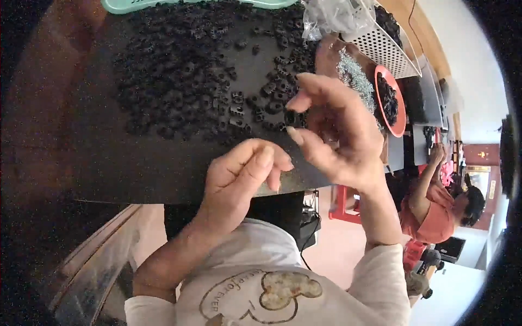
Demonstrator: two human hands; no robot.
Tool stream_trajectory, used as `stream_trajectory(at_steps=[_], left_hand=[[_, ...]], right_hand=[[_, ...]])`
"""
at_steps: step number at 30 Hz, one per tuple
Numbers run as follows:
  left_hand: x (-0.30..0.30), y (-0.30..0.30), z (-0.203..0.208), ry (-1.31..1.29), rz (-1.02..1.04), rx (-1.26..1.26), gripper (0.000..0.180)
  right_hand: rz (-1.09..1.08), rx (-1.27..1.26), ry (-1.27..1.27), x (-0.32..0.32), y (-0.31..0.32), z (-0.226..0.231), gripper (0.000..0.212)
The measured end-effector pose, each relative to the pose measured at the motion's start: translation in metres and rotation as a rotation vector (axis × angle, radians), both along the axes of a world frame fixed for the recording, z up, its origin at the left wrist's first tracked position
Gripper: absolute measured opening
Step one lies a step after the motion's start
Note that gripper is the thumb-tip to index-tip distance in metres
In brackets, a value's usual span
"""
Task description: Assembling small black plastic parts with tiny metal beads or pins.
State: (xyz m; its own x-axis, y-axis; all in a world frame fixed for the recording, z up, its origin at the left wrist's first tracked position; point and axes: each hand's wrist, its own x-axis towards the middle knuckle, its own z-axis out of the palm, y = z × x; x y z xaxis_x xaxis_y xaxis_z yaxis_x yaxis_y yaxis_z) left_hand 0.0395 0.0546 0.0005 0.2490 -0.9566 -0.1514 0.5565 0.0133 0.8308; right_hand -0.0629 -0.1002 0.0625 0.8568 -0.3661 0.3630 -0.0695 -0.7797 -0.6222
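Note:
Small black plastic parts lie in a broad heap on the dark table. My left hand is closed near the table's front edge, thumb pressed against the curled index finger; anything inside the pinch is hidden. Over the right side of the heap is my right hand, its thumb and fingertips apart. One black part shows in the gap between them, and seems to lie on the table rather than in the fingers. A smaller cluster of these parts spreads beside the right fingertips.
Small silvery pieces lie right of my right hand, beside a red-orange plate of black parts. Behind are a perforated white basket, a clear plastic bag and a green tray. A person in red sits at the right.

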Motion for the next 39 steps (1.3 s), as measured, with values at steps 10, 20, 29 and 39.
stream_trajectory(at_steps=[10,20,29,39], left_hand=[[-0.005,0.004,0.003,0.081,0.025,-0.155,0.033],[-0.01,0.001,-0.005,0.169,0.1,-0.148,0.025],[-0.011,-0.006,-0.013,0.076,0.071,-0.273,0.023],[-0.013,-0.008,-0.012,0.036,0.075,-0.274,0.02]], right_hand=[[0.193,-0.016,-0.147,-0.017,0.03,-0.012,0.03],[0.17,0.038,-0.274,-0.028,0.027,-0.022,0.028],[-0.366,0.179,-0.089,-0.091,-0.035,0.001,0.009],[-0.299,-0.215,0.325,-0.117,-0.079,-0.021,0.02]])
